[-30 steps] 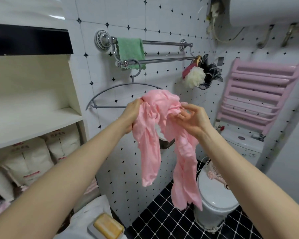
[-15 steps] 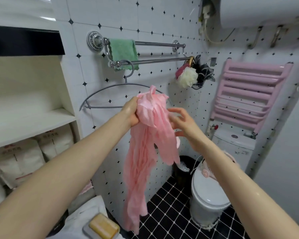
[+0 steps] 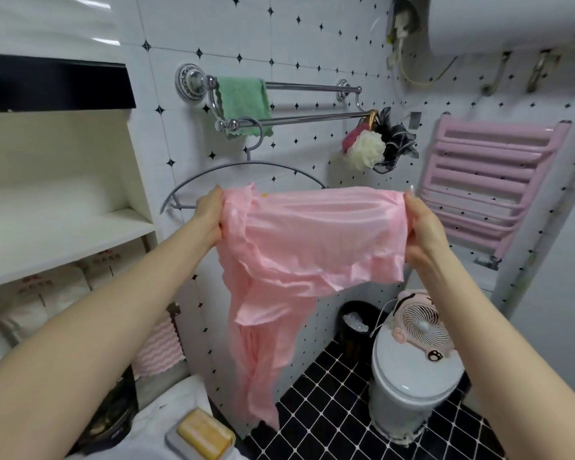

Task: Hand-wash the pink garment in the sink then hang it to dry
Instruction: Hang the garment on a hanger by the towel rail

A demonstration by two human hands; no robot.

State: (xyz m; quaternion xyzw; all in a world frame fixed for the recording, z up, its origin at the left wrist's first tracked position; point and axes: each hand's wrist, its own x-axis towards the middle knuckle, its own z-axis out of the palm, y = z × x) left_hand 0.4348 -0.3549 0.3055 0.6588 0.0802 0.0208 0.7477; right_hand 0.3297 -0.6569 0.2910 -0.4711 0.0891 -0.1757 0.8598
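1. While both arms reach forward at chest height, the pink garment [image 3: 312,234] is stretched wide between two hands in front of the tiled wall.
2. Left hand [image 3: 210,217]: fingers closed on the bunched left edge of the cloth.
3. Right hand [image 3: 422,224]: fingers closed on the right edge, thumb side toward the cloth.
4. Top edge of the garment runs roughly level between the hands; the fabric looks creased. One long part hangs down from the left side, well below the rest, ending above the black floor tiles [image 3: 329,419].
5. Grey hanger [image 3: 246,167] hangs by its hook from the lower bar of the chrome towel rail [image 3: 312,117], just behind the garment's top edge. Cannot tell whether cloth and hanger touch.
6. Green towel [image 3: 243,101] is draped over the rail at its left end; bath puffs [image 3: 369,151], cream, red and black, hang at its right end.
7. Pink wall radiator [image 3: 488,180] is on the right wall, beyond the right hand.
8. Toilet [image 3: 412,386] stands below, lid shut, with a small pink fan [image 3: 419,323] on the lid. Black bin [image 3: 356,323] stands beside it against the wall.
9. Bar of yellow soap [image 3: 206,433] rests in a dish at the bottom edge, under the left forearm.
10. White shelves [image 3: 63,234] are at far left, with pale bags below them.
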